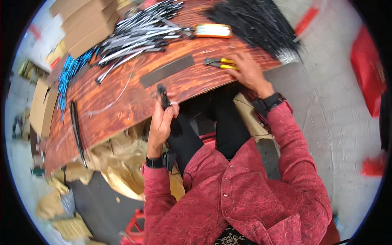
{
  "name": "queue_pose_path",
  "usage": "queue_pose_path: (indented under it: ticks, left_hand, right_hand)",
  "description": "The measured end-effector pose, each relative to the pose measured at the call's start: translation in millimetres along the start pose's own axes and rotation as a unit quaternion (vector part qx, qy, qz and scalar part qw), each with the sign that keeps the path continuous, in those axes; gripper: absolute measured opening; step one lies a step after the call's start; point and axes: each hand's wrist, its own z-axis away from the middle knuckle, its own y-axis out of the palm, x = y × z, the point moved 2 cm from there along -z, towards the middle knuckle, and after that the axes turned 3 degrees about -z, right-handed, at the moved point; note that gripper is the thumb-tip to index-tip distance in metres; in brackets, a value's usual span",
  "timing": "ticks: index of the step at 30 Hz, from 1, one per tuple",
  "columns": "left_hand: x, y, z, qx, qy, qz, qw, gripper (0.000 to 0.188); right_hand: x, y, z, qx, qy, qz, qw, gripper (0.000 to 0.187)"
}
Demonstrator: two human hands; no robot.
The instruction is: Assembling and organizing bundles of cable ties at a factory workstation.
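My left hand is closed around a dark, narrow black piece at the table's near edge. Its upper end sticks out above the fingers, and its exact kind is blurred. On the tabletop to the right lie pliers with yellow handles and dark jaws pointing left. The fingers and thumb of my right hand are around the ends of those handles. Between the two hands, a flat dark grey bar rests on the wood, touched by neither hand.
On the wooden table lie a heap of black and silvery strips, blue strips, a large black bundle, an orange-framed device and a black looped cord. Cardboard boxes stand far left. Brown paper hangs below.
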Motion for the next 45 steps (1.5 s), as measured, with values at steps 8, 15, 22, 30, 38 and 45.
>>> queue_pose_path:
  ticks: [8,15,22,30,38,45]
  left_hand:
    - [-0.9,-18.1,20.7,-0.031,0.006,-0.031,0.999,0.039]
    - [-11.6,1.4,20.4,-0.031,-0.01,-0.074,0.997,0.046]
    - [-4.9,-2.0,16.5,-0.028,-0.038,-0.057,0.997,0.05]
    - [11.8,-17.9,12.9,-0.03,-0.04,0.0,0.999,0.052]
    - [5.2,-19.1,9.9,-0.045,-0.048,-0.033,0.997,0.05]
    - [7.2,-15.2,11.0,-0.047,-0.059,-0.034,0.997,0.047]
  right_hand:
    - [6.5,10.6,-6.5,0.092,0.256,-0.398,0.876,0.024]
    - [97.4,-16.6,6.9,0.324,-0.007,-0.378,0.867,0.019]
    - [100.3,-16.5,-1.4,0.312,-0.053,-0.348,0.883,0.018]
    - [122.2,-17.7,-10.3,0.178,-0.144,-0.15,0.962,0.028]
    - [128.9,-20.8,-20.5,0.188,-0.155,-0.064,0.968,0.029]
    - [113.4,-8.6,-21.4,0.292,-0.146,-0.092,0.941,0.018]
